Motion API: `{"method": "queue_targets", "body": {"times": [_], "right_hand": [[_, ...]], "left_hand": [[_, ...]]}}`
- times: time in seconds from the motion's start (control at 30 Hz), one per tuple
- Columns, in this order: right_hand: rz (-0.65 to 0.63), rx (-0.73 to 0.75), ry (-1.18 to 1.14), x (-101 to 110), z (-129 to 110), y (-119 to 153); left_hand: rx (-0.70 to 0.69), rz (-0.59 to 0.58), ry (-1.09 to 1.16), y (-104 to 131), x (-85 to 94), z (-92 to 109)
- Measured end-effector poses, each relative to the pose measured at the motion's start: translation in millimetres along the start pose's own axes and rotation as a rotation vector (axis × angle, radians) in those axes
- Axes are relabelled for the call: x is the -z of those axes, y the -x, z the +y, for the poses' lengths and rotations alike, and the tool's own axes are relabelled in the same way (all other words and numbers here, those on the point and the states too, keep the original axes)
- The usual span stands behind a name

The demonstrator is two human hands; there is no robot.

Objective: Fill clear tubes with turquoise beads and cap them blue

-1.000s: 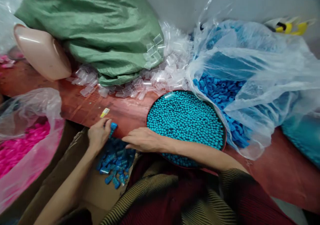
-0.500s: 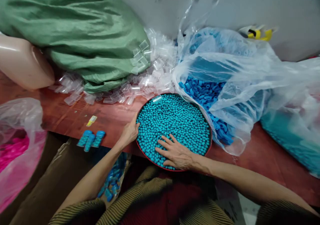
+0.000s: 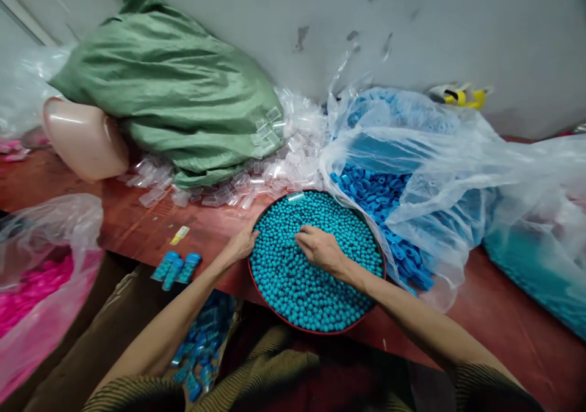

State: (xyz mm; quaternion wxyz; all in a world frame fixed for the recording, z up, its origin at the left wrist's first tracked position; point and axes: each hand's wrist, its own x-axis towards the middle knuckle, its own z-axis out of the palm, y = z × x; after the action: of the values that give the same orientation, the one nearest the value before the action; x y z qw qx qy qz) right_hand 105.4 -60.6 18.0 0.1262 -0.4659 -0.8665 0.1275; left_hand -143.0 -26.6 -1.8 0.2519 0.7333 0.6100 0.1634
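Observation:
A round red-rimmed tray (image 3: 306,330) full of small turquoise beads (image 3: 315,296) sits at the table's front edge. My left hand (image 3: 242,244) grips its left rim, fingers closed over the edge. Over the middle of the beads is my right hand (image 3: 320,248), its fingers curled and drawn together at the bead surface. Whatever those fingers hold, if anything, is hidden. One clear plastic piece (image 3: 295,197) rests on the beads near the far rim. Left of the tray lie 3 small clear tubes with blue caps (image 3: 173,270), filled with turquoise beads.
Clear plastic tubes (image 3: 293,162) are heaped behind the tray beside a green sack (image 3: 183,101). At right, a clear bag (image 3: 439,155) spills blue caps (image 3: 379,186). A pink tub (image 3: 86,140) and a bag of pink pieces (image 3: 41,290) are at left. Filled tubes (image 3: 201,339) lie below the table edge.
My right hand has gone from spread flat on the near beads to curled, farther toward the tray's middle. My left hand stays on the rim. The view has shifted slightly.

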Motion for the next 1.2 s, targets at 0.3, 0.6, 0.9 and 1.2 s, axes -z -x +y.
{"method": "queue_targets", "body": {"times": [0.3, 0.6, 0.9, 1.2], "right_hand": [[0.041, -0.159, 0.027, -3.8, 86.4, -78.8], [-0.268, 0.026, -0.006, 1.4, 72.0, -56.9], [-0.013, 0.057, -0.262, 53.3, 111.0, -152.7], [0.359, -0.417, -0.151, 66.5, 218.1, -280.5]], "left_hand": [[-0.187, 0.120, -0.287, -51.1, -22.5, 34.5], [-0.343, 0.098, -0.186, -58.2, -27.5, 38.8], [0.479, 0.550, -0.063, -92.1, 37.7, -65.2], [0.444, 0.550, -0.007, -169.4, 32.8, -96.3]]}}
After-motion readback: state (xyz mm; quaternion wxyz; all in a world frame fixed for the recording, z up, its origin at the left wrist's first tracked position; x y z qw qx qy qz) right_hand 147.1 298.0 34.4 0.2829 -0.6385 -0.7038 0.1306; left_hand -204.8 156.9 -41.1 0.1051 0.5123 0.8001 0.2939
